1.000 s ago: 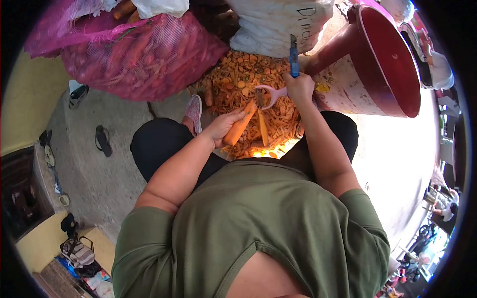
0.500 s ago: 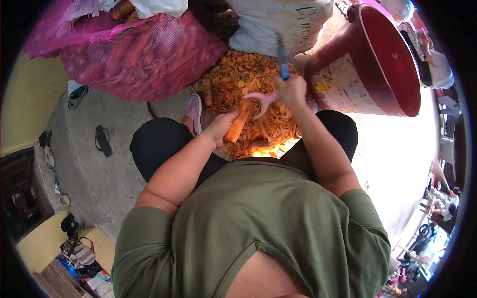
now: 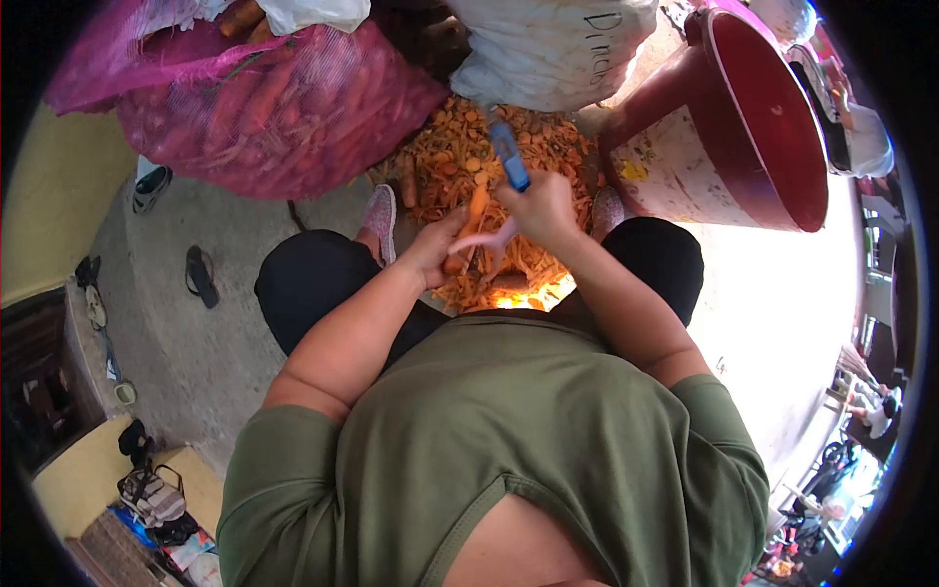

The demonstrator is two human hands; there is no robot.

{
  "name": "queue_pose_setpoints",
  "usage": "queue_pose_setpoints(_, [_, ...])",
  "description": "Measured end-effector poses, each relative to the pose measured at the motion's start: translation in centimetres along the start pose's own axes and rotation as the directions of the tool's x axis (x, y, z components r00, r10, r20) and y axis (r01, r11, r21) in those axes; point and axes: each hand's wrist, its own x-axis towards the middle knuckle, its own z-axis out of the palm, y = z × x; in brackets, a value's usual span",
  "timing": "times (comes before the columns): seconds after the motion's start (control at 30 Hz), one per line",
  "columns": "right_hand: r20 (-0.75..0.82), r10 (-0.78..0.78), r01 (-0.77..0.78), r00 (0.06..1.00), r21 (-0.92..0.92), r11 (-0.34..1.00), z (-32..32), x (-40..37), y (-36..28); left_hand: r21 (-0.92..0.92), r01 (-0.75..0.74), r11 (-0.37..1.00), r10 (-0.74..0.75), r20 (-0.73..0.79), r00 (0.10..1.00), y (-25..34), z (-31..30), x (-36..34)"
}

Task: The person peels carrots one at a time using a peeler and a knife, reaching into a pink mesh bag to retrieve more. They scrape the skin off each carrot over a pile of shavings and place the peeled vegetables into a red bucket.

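My left hand [image 3: 436, 248] is wrapped round an orange carrot [image 3: 477, 207] that looks peeled. Closed as well, my right hand [image 3: 544, 207] grips a pink Y-shaped peeler [image 3: 494, 242], whose forked head lies across the carrot. A blue handle [image 3: 510, 161] also sticks out of the top of that hand, with a blurred, blade-like tip; it appears to be a knife. Under both hands spreads a pile of carrot peelings and cut round slices [image 3: 543, 137] on the floor between my feet.
A pink mesh sack [image 3: 284, 108] full of carrots stands at front left. Ahead is a white sack [image 3: 548, 49] with handwriting, and at front right a dark red bucket [image 3: 665, 161] leans. A dark slipper [image 3: 201, 277] lies on the concrete at left.
My right hand has moved left and slightly down, bringing the peeler from the carrot's far end across its nearer part. The blue handle has swung left with it. My left hand stays almost in place.
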Motion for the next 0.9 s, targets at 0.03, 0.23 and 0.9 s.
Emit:
queue_pose_setpoints(0.03, [0.043, -0.066, 0.069, 0.997, -0.068, 0.995, 0.4, -0.3, -0.1, -0.014, 0.037, 0.999, -0.037, 0.029, 0.999, -0.1, -0.4, 0.2])
queue_pose_setpoints(0.23, [-0.184, 0.282, -0.286, 0.942, 0.003, 0.958, -2.7, 4.7, 3.1, -0.031, 0.005, 1.0, -0.005, -0.001, 1.0, -0.4, 0.2, -0.2])
queue_pose_setpoints(0.9, [-0.25, 0.214, -0.225, 0.944, -0.016, 0.974, -2.9, 4.9, 4.5, 0.273, 0.005, 0.962, -0.019, 0.048, 0.999, 0.3, 0.0, -0.8])
